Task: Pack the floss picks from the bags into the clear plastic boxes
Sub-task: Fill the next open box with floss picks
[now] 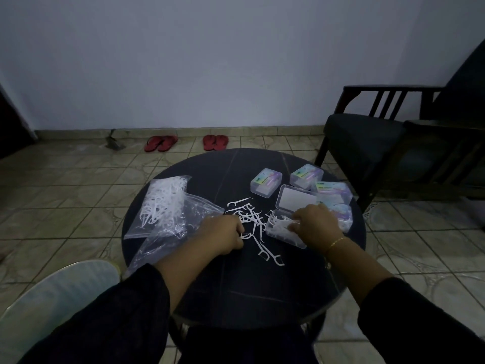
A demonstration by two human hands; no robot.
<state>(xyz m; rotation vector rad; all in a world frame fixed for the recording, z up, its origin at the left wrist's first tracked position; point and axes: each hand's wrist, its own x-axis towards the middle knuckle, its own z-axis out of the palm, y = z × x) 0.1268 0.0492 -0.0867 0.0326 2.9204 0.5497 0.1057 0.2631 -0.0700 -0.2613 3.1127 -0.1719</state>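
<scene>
Loose white floss picks (pixel 252 219) lie scattered in the middle of the round dark table (pixel 236 279). My left hand (pixel 223 235) rests on their left side, its fingers pinched on one floss pick. My right hand (pixel 315 224) presses a bunch of picks into the open clear box (pixel 282 233), whose lid (pixel 298 199) stands tilted back. A clear bag of floss picks (pixel 161 203) lies at the table's left, with an empty crumpled bag (pixel 173 232) beside it. Several closed filled boxes (pixel 266 182) sit at the back right.
A dark wooden armchair (pixel 380 143) stands to the right of the table. Two pairs of red sandals (pixel 161 143) lie on the tiled floor by the wall. A pale round seat (pixel 52 306) is at the lower left.
</scene>
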